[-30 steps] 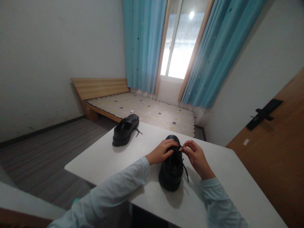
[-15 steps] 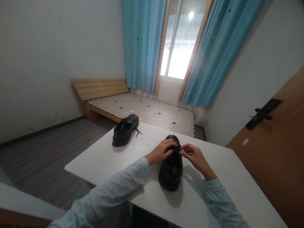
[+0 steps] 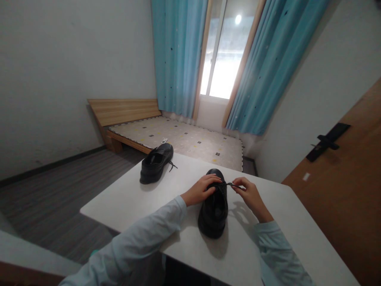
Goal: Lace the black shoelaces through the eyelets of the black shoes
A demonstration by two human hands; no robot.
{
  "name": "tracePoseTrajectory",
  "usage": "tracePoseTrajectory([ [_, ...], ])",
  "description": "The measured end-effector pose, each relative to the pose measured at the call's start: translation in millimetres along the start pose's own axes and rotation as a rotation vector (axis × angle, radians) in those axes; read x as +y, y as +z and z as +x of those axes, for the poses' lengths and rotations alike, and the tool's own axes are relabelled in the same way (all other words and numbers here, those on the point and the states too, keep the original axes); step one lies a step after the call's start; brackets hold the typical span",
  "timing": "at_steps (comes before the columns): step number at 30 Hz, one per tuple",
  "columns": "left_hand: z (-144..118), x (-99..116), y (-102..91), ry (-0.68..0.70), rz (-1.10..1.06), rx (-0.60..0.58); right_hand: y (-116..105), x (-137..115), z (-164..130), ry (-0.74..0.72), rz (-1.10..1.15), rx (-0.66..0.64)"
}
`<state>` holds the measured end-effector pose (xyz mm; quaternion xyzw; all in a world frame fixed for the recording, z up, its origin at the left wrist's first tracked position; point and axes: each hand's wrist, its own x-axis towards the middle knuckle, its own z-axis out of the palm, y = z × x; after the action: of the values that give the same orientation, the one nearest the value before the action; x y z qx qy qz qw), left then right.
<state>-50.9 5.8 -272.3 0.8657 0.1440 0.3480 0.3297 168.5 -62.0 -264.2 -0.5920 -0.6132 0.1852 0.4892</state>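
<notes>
A black lace-up shoe (image 3: 213,220) rests upright on the white table, its heel toward me. My left hand (image 3: 201,190) grips the shoe from its left side, fingers over the front and thumb by the opening. Between finger and thumb, my right hand (image 3: 246,194) pinches a black shoelace (image 3: 229,184), drawn out to the right of the shoe. The other black shoe (image 3: 155,165) stands farther off at the table's left, with a loose lace end (image 3: 172,166) hanging over its right side. Nothing touches that one.
The white table (image 3: 119,206) has its far edge near a bed (image 3: 190,137) with a patterned mattress and wooden headboard (image 3: 125,111). Blue curtains (image 3: 181,59) hang beside a bright window (image 3: 222,59). At the right is a wooden door (image 3: 342,190) with a black handle (image 3: 327,143).
My right hand has moved a little to the right, away from the shoe, pulling the lace out with it. The left hand stays on the shoe.
</notes>
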Motion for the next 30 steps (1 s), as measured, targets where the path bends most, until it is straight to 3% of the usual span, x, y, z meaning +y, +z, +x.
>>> tracePoseTrajectory([
  [6, -0.9, -2.0, 0.3, -0.025, -0.102, 0.038, -6.8, 4.4, 2.9, 0.101, 0.062, 0.197],
  [11, 0.0, -3.8, 0.6, -0.06, -0.081, 0.147, -10.5, 2.1, 2.0, 0.132, 0.093, 0.35],
  [17, 1.6, -12.9, 0.0, -0.344, -0.048, 0.347, -9.2, 6.8, 0.7, 0.114, 0.047, 0.402],
  [20, 1.5, -19.5, -1.7, -0.411, -0.077, 0.379, -5.6, 5.7, -1.3, 0.074, 0.035, 0.362],
  [23, 0.8, -20.7, -4.9, -0.391, -0.069, 0.347, -1.5, 1.3, -3.8, 0.019, 0.046, 0.262],
  [30, 0.5, -12.7, -9.6, -0.26, 0.018, 0.198, 8.6, -10.1, -11.1, -0.044, 0.023, -0.155],
])
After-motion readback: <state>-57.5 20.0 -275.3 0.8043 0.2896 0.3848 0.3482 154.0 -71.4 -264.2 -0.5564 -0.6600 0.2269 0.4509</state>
